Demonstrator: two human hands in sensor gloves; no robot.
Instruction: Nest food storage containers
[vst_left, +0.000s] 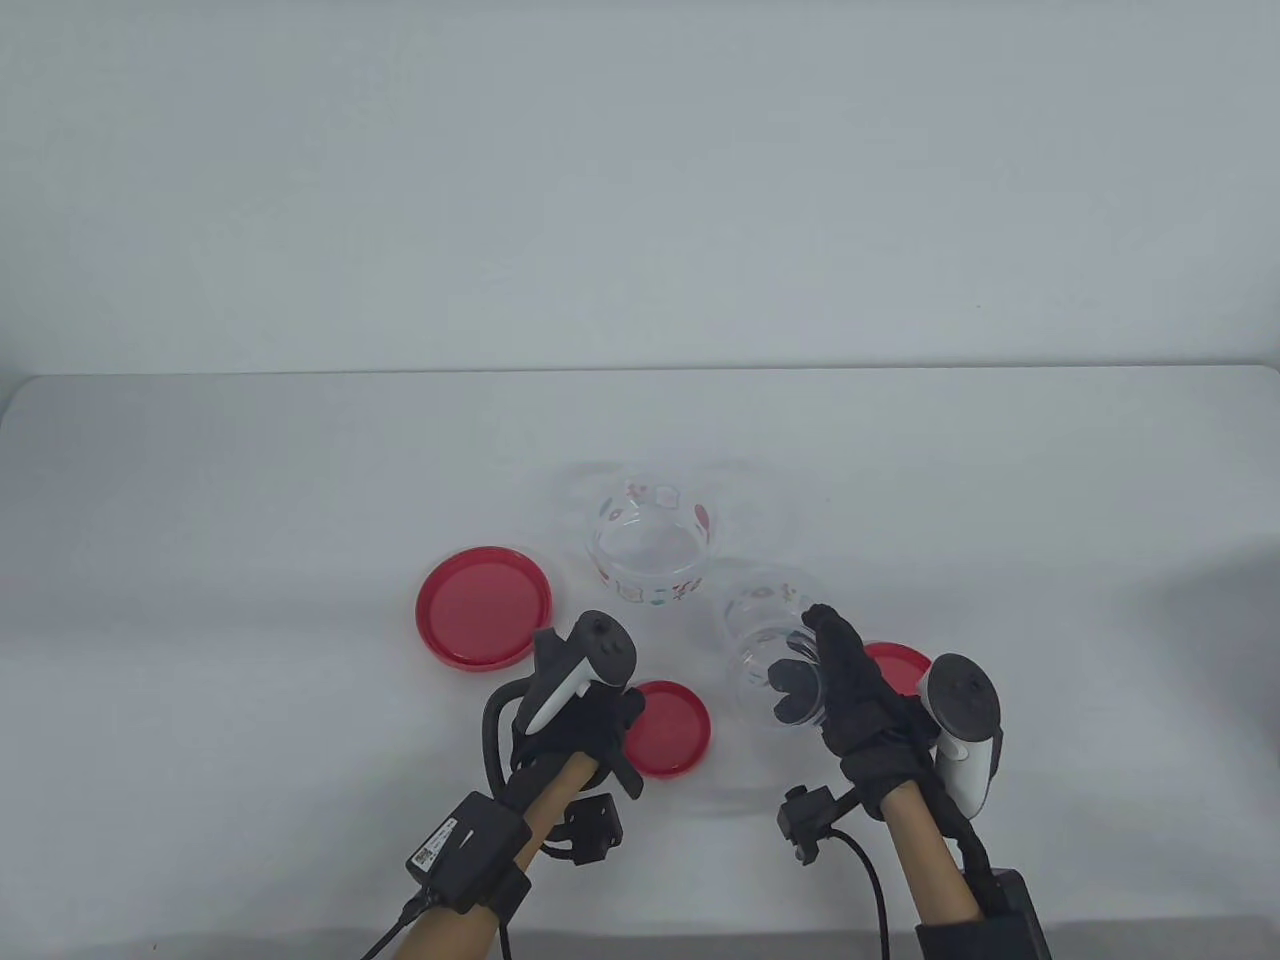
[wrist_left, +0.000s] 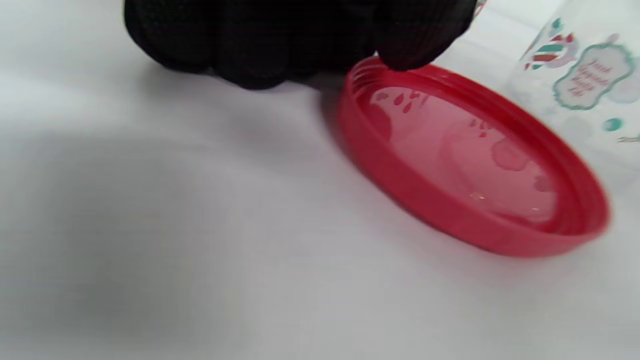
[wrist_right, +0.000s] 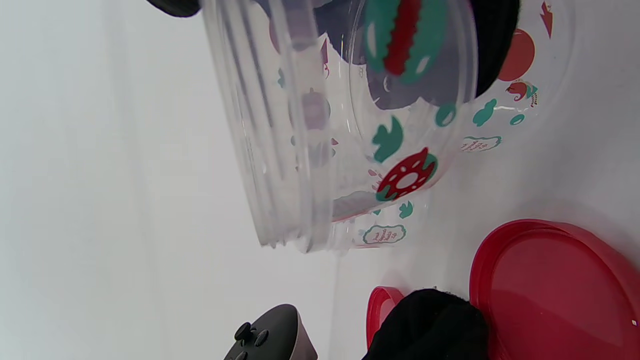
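Observation:
A large clear printed bowl (vst_left: 650, 545) stands on the table; it also shows in the right wrist view (wrist_right: 505, 105). My right hand (vst_left: 835, 680) grips a smaller clear printed container (vst_left: 765, 640) and holds it tilted, off the table, just right of the bowl (wrist_right: 320, 130). My left hand (vst_left: 590, 720) lies with curled fingers (wrist_left: 300, 40) at the left edge of a middle-sized red lid (vst_left: 668, 728). One fingertip (wrist_left: 402, 60) touches that lid's rim (wrist_left: 475, 165). Whether it grips the lid is not plain.
A large red lid (vst_left: 484, 606) lies upturned left of the bowl and shows in the right wrist view (wrist_right: 560, 290). A small red lid (vst_left: 898, 665) lies partly hidden behind my right hand. The white table (vst_left: 250, 480) meets a white wall at the back.

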